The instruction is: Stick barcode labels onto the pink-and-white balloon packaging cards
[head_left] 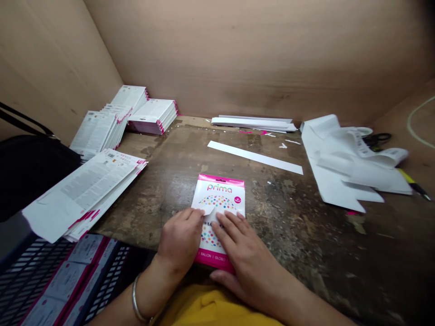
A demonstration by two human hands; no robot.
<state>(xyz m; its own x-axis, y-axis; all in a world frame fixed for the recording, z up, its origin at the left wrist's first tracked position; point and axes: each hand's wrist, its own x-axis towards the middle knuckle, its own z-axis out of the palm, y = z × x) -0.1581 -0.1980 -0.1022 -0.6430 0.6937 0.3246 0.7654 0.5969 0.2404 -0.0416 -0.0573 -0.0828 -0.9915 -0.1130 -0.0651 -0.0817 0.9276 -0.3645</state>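
Note:
A white and pink balloon packet (219, 200) lies on the table's near edge, its "prima" front facing up with coloured dots. My left hand (181, 237) is closed at the packet's left side, thumb and finger pinching a small white piece of paper (209, 210) that stands up off the packet's face. Whether that piece is stuck to the packet, I cannot tell. My right hand (243, 246) lies over the packet's right half with fingers stretched out, the thumb at its lower edge. Part of the printing is hidden under both hands.
Stacks of packets (154, 111) fill the back left, with loose printed sleeves (88, 185) nearer me. Below stands a blue crate (107, 276) of packets. A white paper strip (254, 157) lies ahead; crumpled white sheets (350, 167), scissors (379, 138) and a yellow-black cutter (413, 182) are right.

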